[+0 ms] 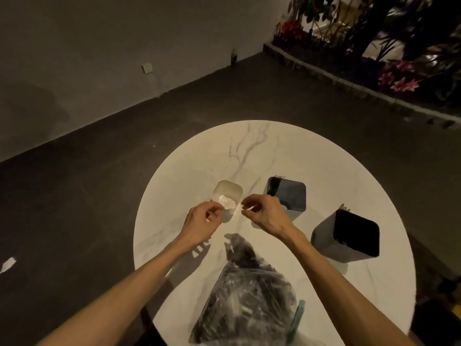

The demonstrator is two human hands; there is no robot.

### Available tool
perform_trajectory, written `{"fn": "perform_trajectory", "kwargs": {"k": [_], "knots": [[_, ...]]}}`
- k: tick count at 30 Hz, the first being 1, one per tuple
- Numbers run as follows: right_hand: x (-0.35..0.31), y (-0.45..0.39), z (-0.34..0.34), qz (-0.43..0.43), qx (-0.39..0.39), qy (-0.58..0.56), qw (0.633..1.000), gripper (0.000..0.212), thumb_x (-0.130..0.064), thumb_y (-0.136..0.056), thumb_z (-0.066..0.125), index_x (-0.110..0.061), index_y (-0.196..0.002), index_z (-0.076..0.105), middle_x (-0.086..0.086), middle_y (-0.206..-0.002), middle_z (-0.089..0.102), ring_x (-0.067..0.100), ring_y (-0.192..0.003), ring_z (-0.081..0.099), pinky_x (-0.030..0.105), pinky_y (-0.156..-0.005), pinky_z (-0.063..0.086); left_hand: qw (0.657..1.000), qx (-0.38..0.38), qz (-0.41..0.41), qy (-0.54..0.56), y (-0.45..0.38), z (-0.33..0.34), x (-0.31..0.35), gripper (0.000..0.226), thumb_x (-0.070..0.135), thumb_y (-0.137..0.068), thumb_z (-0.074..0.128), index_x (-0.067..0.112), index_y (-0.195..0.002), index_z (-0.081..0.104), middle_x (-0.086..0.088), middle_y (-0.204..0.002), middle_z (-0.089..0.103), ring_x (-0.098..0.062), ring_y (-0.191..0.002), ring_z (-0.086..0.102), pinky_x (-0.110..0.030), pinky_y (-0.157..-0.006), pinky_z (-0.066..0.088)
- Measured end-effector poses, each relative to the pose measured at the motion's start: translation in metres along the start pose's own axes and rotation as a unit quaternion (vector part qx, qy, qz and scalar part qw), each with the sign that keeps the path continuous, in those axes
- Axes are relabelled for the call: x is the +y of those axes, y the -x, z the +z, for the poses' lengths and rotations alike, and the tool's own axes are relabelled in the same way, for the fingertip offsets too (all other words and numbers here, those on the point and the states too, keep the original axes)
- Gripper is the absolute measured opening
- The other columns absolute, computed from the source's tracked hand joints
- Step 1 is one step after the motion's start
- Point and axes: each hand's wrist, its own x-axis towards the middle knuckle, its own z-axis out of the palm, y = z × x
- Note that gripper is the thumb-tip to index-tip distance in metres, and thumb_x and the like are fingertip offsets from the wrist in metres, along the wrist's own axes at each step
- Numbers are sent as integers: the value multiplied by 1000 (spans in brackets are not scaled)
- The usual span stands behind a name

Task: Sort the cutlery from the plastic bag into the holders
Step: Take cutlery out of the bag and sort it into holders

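Note:
A clear plastic bag (245, 298) full of black cutlery lies on the near part of the round marble table (262, 151). Three holders stand beyond it: a white holder (228, 193), a blue-grey holder (290, 196) with black forks (274, 183) in its back corner, and a grey holder (349, 236) with a dark inside. My left hand (200, 222) has curled fingers against the white holder's near left corner; what it holds is unclear. My right hand (264, 211) pinches a small pale item just right of that holder.
A teal strip (296, 318) lies beside the bag at the table's near right. Dark floor surrounds the table. A planter bed with flowers (396, 78) runs along the far right.

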Motion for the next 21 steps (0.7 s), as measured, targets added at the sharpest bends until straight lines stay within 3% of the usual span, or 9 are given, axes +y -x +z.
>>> {"fn": "perform_trajectory", "kwargs": {"k": [7,12,14,17,21], "knots": [[9,95,-16,4,-3,-28,1000,26,-32,-92,71,-19,-114,74,-7,-103,74,3,-88,67,16,-77,54,998,-59,22,0,89,38,35,17,18,-91,68,26,-105,73,11,-97,70,-5,-84,64,-18,-77,54],[38,159,-17,66,8,-20,998,29,-34,-93,70,-18,-118,72,-2,-110,72,11,-97,68,11,-74,47,983,-169,49,-47,134,73,47,15,20,-94,69,25,-107,73,12,-99,68,0,-89,63,-9,-77,49],[56,178,-15,108,8,-5,994,36,-39,-93,69,-17,-122,69,0,-116,71,13,-99,67,15,-77,51,973,-214,44,-72,142,87,49,16,24,-95,68,27,-110,73,10,-104,69,-3,-93,65,-16,-85,54],[86,198,-6,170,-6,24,985,52,-50,-90,69,-17,-130,61,4,-123,68,18,-104,66,31,-91,56,967,-226,56,-101,148,106,51,19,23,-94,68,31,-110,73,12,-106,69,-1,-95,64,-27,-92,57],[114,213,13,213,-5,0,977,53,-43,-94,67,-12,-137,56,9,-129,66,25,-111,65,33,-95,53,962,-235,71,-117,152,128,54,24,19,-97,65,24,-120,70,8,-115,69,0,-98,61,-6,-78,45]]}}
